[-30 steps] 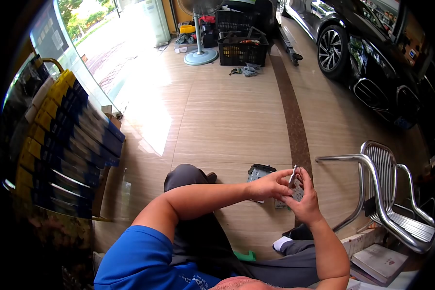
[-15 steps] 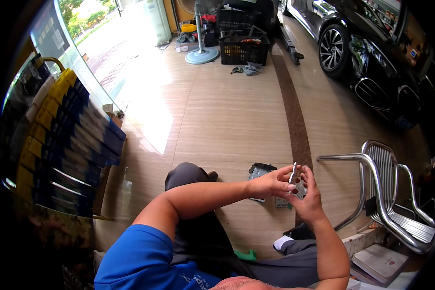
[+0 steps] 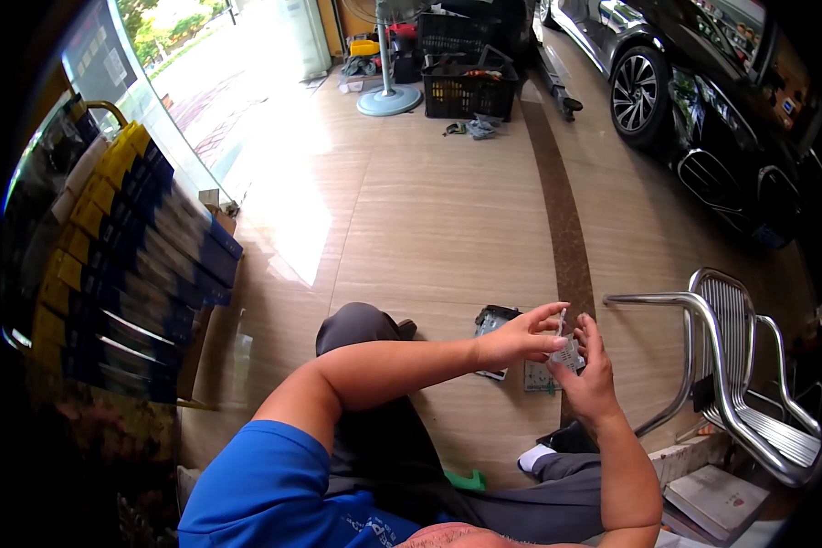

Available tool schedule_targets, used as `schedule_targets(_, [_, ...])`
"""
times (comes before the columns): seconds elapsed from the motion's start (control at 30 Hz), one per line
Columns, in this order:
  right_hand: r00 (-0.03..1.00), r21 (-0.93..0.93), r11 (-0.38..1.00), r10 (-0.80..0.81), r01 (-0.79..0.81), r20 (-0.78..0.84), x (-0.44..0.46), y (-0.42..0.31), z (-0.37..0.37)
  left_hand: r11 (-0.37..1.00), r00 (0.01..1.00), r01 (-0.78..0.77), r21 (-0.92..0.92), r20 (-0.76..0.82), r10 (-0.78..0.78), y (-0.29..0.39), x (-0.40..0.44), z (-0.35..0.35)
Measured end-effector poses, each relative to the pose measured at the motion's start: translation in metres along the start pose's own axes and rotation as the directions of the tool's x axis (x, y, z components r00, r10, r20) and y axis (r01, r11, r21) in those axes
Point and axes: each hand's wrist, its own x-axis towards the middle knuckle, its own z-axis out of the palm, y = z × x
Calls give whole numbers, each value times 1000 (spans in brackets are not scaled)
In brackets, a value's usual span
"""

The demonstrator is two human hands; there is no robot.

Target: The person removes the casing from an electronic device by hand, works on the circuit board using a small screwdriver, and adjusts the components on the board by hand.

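Observation:
In front of my knees, my left hand pinches a small, thin silvery plate between thumb and fingers. The plate has a pale face with small dark marks; its exact kind I cannot make out. My right hand has its thumb and fingers curled around the lower right side of the same plate. Beneath my hands on the floor lie a black-framed box-like unit and a flat grey panel, both partly covered by my hands.
A metal chair stands at right, near a parked black car. To the left is a rack of blue and yellow packages. Farther off are a fan base and a black crate. A green object lies near my legs.
The plate has turned, showing more of its pale marked face. My left fingers have spread a little, and my right fingers have loosened slightly. The view has shifted slightly.

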Motion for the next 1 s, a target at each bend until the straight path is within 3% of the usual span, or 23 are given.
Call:
schedule_targets(0.03, [999, 45, 998, 48, -47, -7, 0, -2, 0, 988, 995, -6, 153, -94, 20, -2, 1, -1])
schedule_targets(0.23, [999, 110, 993, 35, -33, -13, 1, -1, -3, 907, 970, 6, 422, -224, 98, -6, 3, -3])
schedule_targets(0.37, [1000, 57, 998, 16, -17, 17, 0, 1, -6, 859, 964, -24, 511, -217, 156, -7, 2, -3])
schedule_targets(0.47, [996, -21, 996, -83, 84, 5, 2, -1, -8, 846, 967, 0, 533, -216, 136, -3, 0, 1])
schedule_targets(0.53, [997, 24, 997, -75, 76, -25, 3, 0, -8, 709, 953, -45, 704, -182, 242, -9, 2, -3])
schedule_targets(0.57, [997, 24, 997, -75, 76, -25, 3, -2, -8, 709, 953, -45, 704, -182, 242, -13, 3, -5])
schedule_targets(0.63, [996, 23, 997, -74, 75, -47, 4, -6, -9, 536, 925, -170, 827, -54, 377, -17, 3, -7])
schedule_targets(0.67, [996, 23, 997, -74, 75, -47, 3, -5, -9, 536, 925, -170, 827, -54, 376, -19, 4, -8])
schedule_targets(0.77, [999, 53, 998, -15, 17, -39, 2, 5, -4, 518, 926, -180, 836, -34, 377, -15, 1, -3])
schedule_targets(0.83, [992, 297, 947, 129, -123, -2, 2, 9, 0, 502, 923, -178, 847, -32, 382, -11, -2, 2])
schedule_targets(0.87, [992, 297, 947, 129, -123, -2, 2, 8, 0, 502, 924, -178, 847, -32, 382, -9, -3, 4])
schedule_targets(0.93, [913, 559, 723, 335, -407, 232, 3, 6, -2, 451, 911, -205, 869, 0, 413, -5, -5, 9])
schedule_targets(1.0, [888, 613, 644, 336, -459, 312, 2, 11, -1, 427, 905, -220, 877, 20, 425, -2, -6, 12])
